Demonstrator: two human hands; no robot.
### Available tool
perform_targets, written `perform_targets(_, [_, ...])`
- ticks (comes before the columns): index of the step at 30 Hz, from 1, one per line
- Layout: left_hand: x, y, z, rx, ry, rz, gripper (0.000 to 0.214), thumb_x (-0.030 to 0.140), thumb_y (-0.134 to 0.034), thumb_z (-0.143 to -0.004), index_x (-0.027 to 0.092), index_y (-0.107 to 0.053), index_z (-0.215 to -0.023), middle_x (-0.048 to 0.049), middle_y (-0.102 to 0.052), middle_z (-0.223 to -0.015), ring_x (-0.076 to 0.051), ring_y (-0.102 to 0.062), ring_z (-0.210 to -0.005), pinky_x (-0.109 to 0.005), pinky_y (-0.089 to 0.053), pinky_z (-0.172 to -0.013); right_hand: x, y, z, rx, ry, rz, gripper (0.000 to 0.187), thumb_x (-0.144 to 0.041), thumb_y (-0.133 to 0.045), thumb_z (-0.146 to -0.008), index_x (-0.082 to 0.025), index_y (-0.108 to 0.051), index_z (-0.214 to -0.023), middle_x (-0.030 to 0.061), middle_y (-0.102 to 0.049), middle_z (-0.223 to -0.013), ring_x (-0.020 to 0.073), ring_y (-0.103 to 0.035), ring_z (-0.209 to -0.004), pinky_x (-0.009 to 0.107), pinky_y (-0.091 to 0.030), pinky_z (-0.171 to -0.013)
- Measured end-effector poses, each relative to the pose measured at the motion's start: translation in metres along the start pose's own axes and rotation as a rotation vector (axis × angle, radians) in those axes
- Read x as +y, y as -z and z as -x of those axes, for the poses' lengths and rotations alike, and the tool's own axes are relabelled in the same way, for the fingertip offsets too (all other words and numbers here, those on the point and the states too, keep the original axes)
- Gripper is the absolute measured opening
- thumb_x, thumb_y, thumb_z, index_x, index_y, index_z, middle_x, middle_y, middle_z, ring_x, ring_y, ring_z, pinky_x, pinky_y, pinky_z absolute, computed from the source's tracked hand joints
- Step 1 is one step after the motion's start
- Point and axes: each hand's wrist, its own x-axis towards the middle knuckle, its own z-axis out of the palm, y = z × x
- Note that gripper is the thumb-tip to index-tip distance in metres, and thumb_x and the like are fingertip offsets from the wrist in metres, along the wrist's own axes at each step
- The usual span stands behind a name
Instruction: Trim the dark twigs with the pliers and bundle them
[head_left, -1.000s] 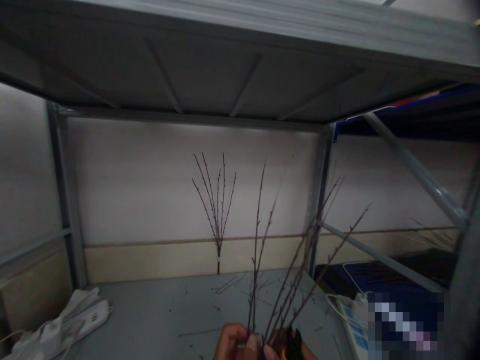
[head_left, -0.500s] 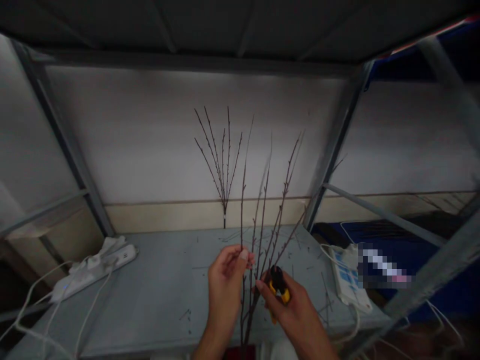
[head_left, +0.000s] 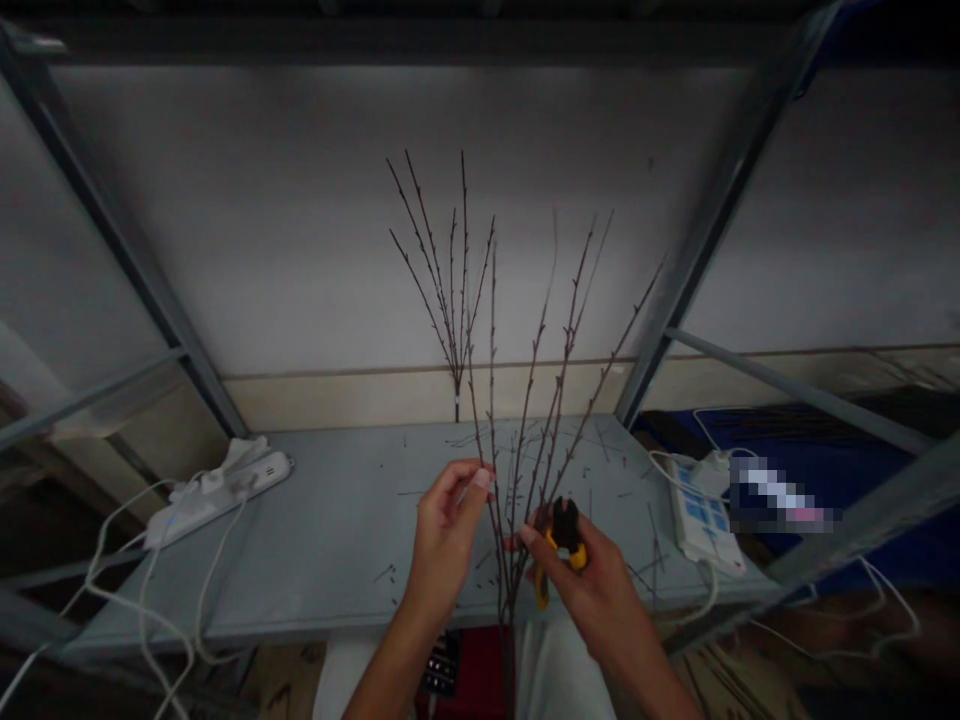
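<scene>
Low in the centre, bare twigs (head_left: 541,400) point upward, fanning rightward; the right hand (head_left: 592,580) grips yellow-and-black pruning shears (head_left: 564,545) among them, and the left hand (head_left: 448,535) pinches narrowly just beside them.

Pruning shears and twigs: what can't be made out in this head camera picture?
In the head view:
The blades of the pruning shears: small and dark, partly hidden by the right hand.
The red object: cut off by the bottom edge, so its kind is unclear.
The pixelated patch beside the white power strip: hides whatever lies there.
</scene>
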Motion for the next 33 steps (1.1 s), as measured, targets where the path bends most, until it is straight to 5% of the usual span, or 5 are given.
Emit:
perform_targets(6, [-0.013,-0.002,0.006,-0.062,0.12,0.149,0.023,0.039,-0.062,-0.094,0.017,-0.065,-0.09,-0.0083,-0.073,-0.092,-0.022,-0.069,-0.085,-0.032,-0.056,-0.075,-0.003,0.002,0.005,0.065,0.015,-0.01,0.03,-0.05,-0.067,-0.087,-0.021,-0.064,-0.087,0.0035,-0.071,-0.082,0.0226,-0.065,-0.081,0.031,-0.05,-0.077])
perform_targets(12, [-0.022,-0.006,0.012,-0.125,0.238,0.209,0.025,0.042,-0.064,-0.092,0.017,-0.062,-0.089,-0.0092,-0.077,-0.088,-0.022,-0.073,-0.079,-0.033,-0.058,-0.073,0.013,0.009,0.01,0.129,-0.053,-0.038,0.036,-0.055,-0.071,-0.081,-0.019,-0.066,-0.083,0.0033,-0.066,-0.078,0.0227,-0.062,-0.077,0.033,-0.05,-0.074])
perform_targets(19, [-0.026,-0.007,0.014,-0.159,0.25,0.167,0.025,0.044,-0.061,-0.094,0.02,-0.057,-0.093,-0.0097,-0.078,-0.091,-0.024,-0.075,-0.085,-0.033,-0.058,-0.072,0.037,0.013,0.019,0.25,-0.141,-0.14,0.04,-0.052,-0.077,-0.077,-0.017,-0.068,-0.094,0.0078,-0.07,-0.087,0.0277,-0.067,-0.086,0.035,-0.056,-0.069])
perform_targets(27, [-0.023,-0.003,0.006,-0.118,0.201,0.16,0.027,0.046,-0.061,-0.093,0.022,-0.054,-0.101,-0.0099,-0.077,-0.098,-0.027,-0.073,-0.1,-0.04,-0.06,-0.078,0.016,0.018,0.024,0.226,-0.126,-0.347,0.037,-0.049,-0.08,-0.075,-0.021,-0.061,-0.088,0.0055,-0.066,-0.087,0.0312,-0.07,-0.093,0.039,-0.062,-0.065])
perform_targets(33, [-0.046,-0.003,0.057,-0.302,0.146,-0.045,0.052,0.026,-0.083,-0.075,0.023,-0.062,-0.122,-0.0132,-0.069,-0.126,-0.028,-0.063,-0.119,-0.042,-0.051,-0.099,0.014,0.008,0.024,0.293,-0.084,-0.2,0.039,-0.053,-0.078,-0.076,-0.021,-0.059,-0.081,0.0034,-0.065,-0.081,0.022,-0.065,-0.075,0.034,-0.058,-0.065])
